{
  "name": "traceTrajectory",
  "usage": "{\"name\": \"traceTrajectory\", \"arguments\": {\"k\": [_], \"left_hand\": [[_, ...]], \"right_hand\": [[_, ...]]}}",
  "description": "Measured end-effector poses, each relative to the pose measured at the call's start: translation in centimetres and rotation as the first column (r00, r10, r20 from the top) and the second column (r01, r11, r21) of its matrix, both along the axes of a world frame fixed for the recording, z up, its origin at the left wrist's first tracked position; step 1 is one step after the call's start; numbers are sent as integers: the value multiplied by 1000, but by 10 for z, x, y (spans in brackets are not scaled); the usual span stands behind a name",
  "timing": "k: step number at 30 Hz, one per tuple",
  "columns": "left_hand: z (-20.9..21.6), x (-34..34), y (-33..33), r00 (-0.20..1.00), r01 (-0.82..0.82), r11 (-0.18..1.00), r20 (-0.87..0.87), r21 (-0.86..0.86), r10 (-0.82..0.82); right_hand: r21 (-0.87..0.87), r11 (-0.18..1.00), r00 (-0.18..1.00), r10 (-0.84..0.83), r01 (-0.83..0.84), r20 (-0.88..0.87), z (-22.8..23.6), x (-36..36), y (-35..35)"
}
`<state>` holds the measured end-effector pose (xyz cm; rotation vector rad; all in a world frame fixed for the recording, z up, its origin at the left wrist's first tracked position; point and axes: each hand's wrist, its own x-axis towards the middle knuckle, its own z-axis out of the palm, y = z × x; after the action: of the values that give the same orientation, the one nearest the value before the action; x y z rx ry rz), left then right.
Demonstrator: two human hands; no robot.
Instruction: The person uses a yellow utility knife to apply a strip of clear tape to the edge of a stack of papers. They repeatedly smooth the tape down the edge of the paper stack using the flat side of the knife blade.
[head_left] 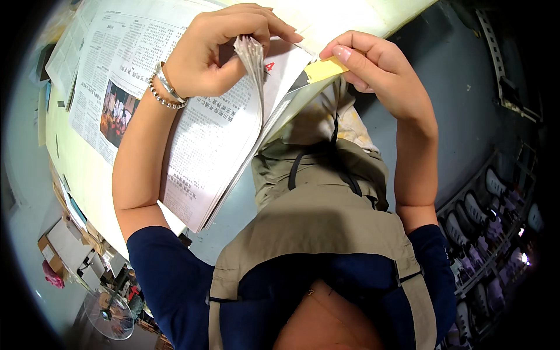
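Note:
A thick stack of folded newspaper (pixel 201 137) lies along the table's near edge. My left hand (pixel 230 49) is curled over its upper part, with bunched page edges (pixel 251 52) gathered between thumb and fingers. Its fingertips rest on the white sheet below, near a red printed mark. My right hand (pixel 379 70) pinches a flat yellow piece (pixel 325 70) between thumb and fingers at the stack's right edge. A thin grey part (pixel 298 82) shows at its left end, like a blade; the exact kind of tool is unclear.
Another spread newspaper (pixel 125 64) covers the pale table (pixel 87 169) at left. A standing fan (pixel 109 315) and boxes are at lower left. A rack (pixel 475 233) of dark and pale shoe-like items stands at right. My khaki apron (pixel 315 224) hangs below the table edge.

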<state>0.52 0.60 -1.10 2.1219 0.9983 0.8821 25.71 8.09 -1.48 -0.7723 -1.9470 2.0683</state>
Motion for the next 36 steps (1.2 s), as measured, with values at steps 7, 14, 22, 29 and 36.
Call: {"name": "traceTrajectory", "arguments": {"k": [7,14,22,29,36], "left_hand": [[0,0,1,999,6,999,-37,43,-5],[1,-10,1,1000,25,999,-2,34,-25],[-25,-20,0,977,-14,995,213,99,-8],[-19,-20,0,978,-25,990,207,136,-3],[-23,-21,1,915,-112,981,401,155,41]], "right_hand": [[31,999,999,25,-24,-37,-6,-7,-10],[-36,996,997,74,-76,-36,-9,-12,-26],[-140,987,996,67,-74,-54,-9,-18,-53],[-104,994,1000,30,-31,-4,-9,-18,-69],[-102,994,1000,29,-28,4,-9,-19,-78]]}}
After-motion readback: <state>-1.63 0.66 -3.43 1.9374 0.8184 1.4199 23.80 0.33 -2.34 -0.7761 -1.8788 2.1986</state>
